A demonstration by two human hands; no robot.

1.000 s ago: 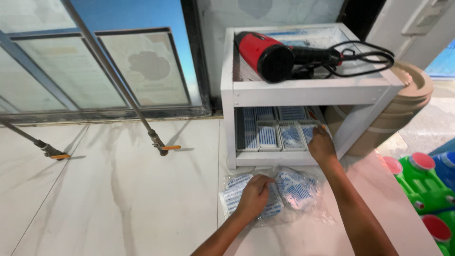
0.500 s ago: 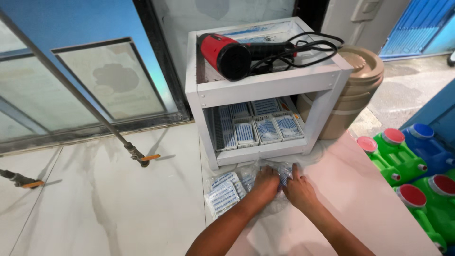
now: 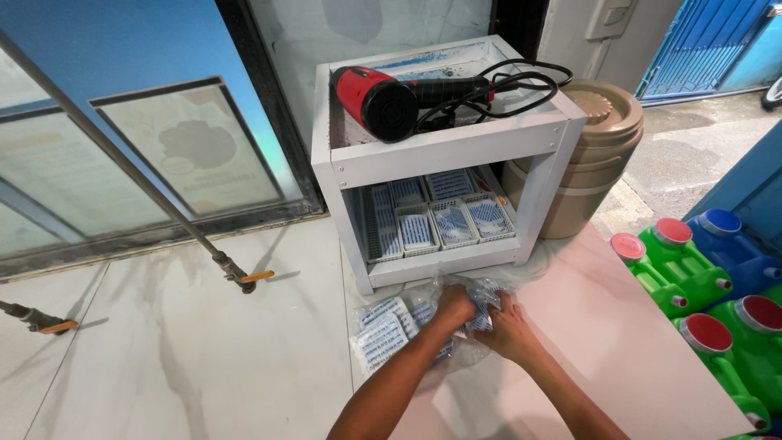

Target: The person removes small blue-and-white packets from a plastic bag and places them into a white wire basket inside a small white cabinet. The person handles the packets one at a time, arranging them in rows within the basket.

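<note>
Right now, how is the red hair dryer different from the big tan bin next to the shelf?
The hair dryer is red with a black handle; the tan bin is all beige. The hair dryer lies on its side on top of the white shelf, cord coiled beside it; the tan bin stands upright on the floor with its lid on. The tan bin is much bigger. Both sit untouched, away from the hands.

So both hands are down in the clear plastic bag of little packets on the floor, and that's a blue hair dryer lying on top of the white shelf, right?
Not quite. In the head view the hair dryer on the white shelf is red with a black handle and cord, not blue. The rest holds: the left hand and right hand are both in the clear plastic bag of small packets on the floor.
</note>
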